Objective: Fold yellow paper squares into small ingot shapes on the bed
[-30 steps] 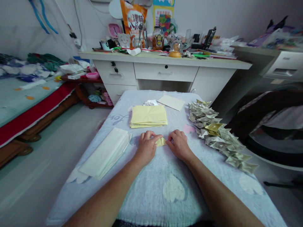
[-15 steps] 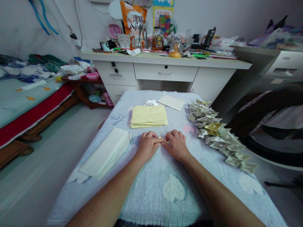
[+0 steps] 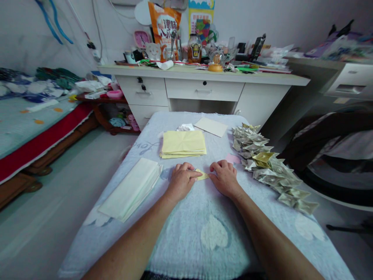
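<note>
The small yellow paper [image 3: 203,174] lies folded on the cloth-covered desk [image 3: 175,241], just on your side of the yellow paper stack [image 3: 183,144] and between your two grips. Your left grip [image 3: 182,179] is partly closed, one finger reaching over the paper's left part. Your right grip [image 3: 225,178] is curled, its tips at the paper's right end. Whether either pinches the paper or merely presses it cannot be told at this size.

The step in hand appears to be creasing. Recommended: hold the left part firm, line up the edges before pressing, and run the right fingertips outward along the fold with even pressure. The cloth looks soft and may blunt a crease, so press twice. Keep your right forearm off the row of folded pieces [image 3: 262,159].
</note>
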Motion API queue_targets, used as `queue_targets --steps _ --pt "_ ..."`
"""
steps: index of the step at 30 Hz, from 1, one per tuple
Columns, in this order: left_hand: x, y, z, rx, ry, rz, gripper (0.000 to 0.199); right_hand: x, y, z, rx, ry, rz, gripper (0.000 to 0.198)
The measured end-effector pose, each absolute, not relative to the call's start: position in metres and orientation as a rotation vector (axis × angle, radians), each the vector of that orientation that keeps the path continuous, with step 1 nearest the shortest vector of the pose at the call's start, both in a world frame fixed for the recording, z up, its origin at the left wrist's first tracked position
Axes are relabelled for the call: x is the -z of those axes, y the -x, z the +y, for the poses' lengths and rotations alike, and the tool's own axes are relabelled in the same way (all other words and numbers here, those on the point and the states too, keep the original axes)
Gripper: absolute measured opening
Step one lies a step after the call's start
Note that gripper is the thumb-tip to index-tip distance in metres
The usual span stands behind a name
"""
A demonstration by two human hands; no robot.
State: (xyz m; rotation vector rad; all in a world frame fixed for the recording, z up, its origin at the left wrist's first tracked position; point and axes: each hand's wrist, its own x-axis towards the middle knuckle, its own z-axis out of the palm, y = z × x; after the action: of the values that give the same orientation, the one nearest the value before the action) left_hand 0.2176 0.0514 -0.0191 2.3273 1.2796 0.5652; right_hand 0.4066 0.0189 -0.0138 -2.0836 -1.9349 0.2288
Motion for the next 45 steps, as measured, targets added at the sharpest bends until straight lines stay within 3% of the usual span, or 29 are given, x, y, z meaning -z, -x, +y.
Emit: queue_targets --steps 5,10,17,30,38,45 --pt "0.021 -0.217 0.053 -0.565 -2.347 1.266 0.029 0.014 -0.403 0.017 -0.197 1.977 -1.939 0.014" --pt "0.021 -0.216 0.053 -0.554 -2.385 1.238 0.026 0.015 -0.390 0.017 -0.148 1.871 -2.013 0.031" --pt "0.019 -0.211 0.049 -0.532 -2.327 1.560 0.064 0.015 -0.387 0.018 -0.166 1.935 -2.044 0.033" --pt "0.011 -0.191 0.050 -0.453 -2.331 1.367 0.048 0.011 -0.395 0.014 -0.246 1.719 -2.112 0.022" --pt "0.014 -0.204 0.046 -0.618 -2.331 1.124 0.064 0.012 -0.397 0.016 -0.380 1.528 -2.217 0.030" --pt "0.016 -0.209 0.050 -0.723 -2.226 1.104 0.045 0.012 -0.395 0.017 -0.340 1.476 -2.231 0.023"
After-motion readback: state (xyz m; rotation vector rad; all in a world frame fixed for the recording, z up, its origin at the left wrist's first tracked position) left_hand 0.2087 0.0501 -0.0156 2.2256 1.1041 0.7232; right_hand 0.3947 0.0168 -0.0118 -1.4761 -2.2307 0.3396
